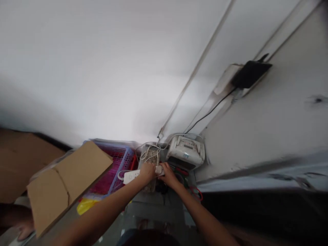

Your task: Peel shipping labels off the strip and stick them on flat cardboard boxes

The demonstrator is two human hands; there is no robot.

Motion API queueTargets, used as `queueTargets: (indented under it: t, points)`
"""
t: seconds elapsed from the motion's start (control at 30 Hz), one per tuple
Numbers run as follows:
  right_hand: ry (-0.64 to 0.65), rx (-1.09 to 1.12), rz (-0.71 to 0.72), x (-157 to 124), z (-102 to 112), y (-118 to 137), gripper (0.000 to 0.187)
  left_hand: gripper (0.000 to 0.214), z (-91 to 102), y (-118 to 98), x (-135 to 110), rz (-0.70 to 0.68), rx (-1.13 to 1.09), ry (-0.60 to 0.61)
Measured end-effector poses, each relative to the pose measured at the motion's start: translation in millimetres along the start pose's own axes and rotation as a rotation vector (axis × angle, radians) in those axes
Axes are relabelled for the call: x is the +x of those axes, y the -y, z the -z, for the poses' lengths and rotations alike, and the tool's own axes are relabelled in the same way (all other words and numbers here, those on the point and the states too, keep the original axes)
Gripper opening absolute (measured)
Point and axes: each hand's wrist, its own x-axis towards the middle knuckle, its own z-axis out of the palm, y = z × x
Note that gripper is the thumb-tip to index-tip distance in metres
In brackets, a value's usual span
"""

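Note:
Both my hands are far out in front of me, closed on a white power strip (131, 176) that lies crosswise near the wall. My left hand (147, 172) grips its middle. My right hand (167, 173) holds its right end. A white cable (150, 153) loops from the strip over a small grey box (149, 155) just behind it. The fingers are small and blurred in the head view.
A white printer (186, 152) stands right of the box. A purple and pink plastic basket (115, 167) and a cardboard flap (67, 182) lie left. A yellow bag (85, 205) sits below. A black device (251, 73) hangs on the wall, with a black cord.

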Motion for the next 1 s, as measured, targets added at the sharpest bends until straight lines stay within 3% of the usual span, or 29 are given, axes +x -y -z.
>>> queueTargets:
  t: [0.17, 0.3, 0.53, 0.73, 0.87, 1.0]
  points:
    - [-0.017, 0.031, 0.021, 4.7, 1.7, -9.4, 0.054, 0.04, 2.2, -22.2, 20.1, -0.134, 0.172, 0.013]
    - [-0.028, -0.006, 0.015, 1.1, -5.1, -8.7, 0.06, 0.036, -2.7, -18.8, 26.4, -0.207, 0.255, 0.032]
    - [-0.028, -0.06, -0.006, -5.8, -10.3, -9.9, 0.054, 0.033, 2.2, -15.6, 25.5, -0.269, 0.286, 0.06]
    - [-0.057, -0.078, -0.03, -8.0, -4.5, -7.1, 0.055, 0.037, 5.2, -21.7, 19.2, -0.192, 0.274, 0.03]
    - [-0.097, -0.057, -0.031, -12.9, 0.5, -5.2, 0.075, 0.037, 0.9, -28.1, 19.8, -0.088, 0.251, 0.008]
    - [-0.219, -0.029, -0.14, -23.5, -9.5, 3.1, 0.089, 0.041, -3.9, -33.7, 23.7, 0.044, 0.21, -0.002]
